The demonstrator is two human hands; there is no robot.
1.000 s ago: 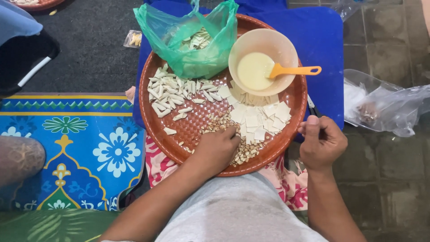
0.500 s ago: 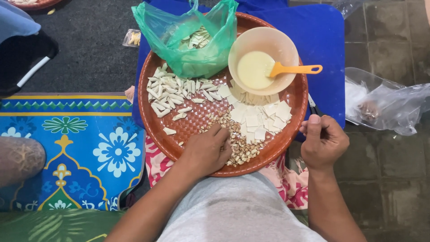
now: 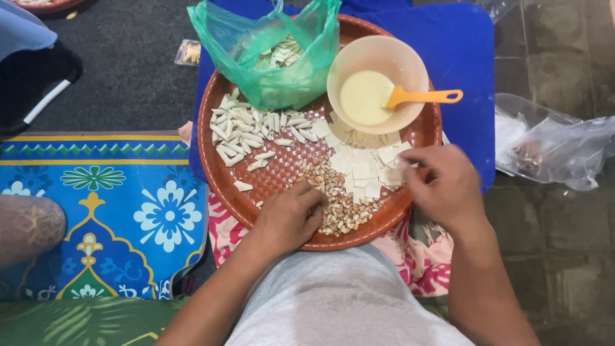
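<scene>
The floor on the right is laid with grey stone tiles, worn and dull, with dark joints between them. At the upper left lies a dark grey carpet. Below it spreads a bright blue mat patterned with white flowers, teal leaves and yellow bands. A green cloth with a leaf print covers the lower left corner. A pink and white flowered cloth lies at the bottom centre. The light is soft and even, casting no hard shadows.

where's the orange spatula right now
In the head view, the orange spatula rests in the beige bowl at the round tray's upper right, beside the green bag.
</scene>
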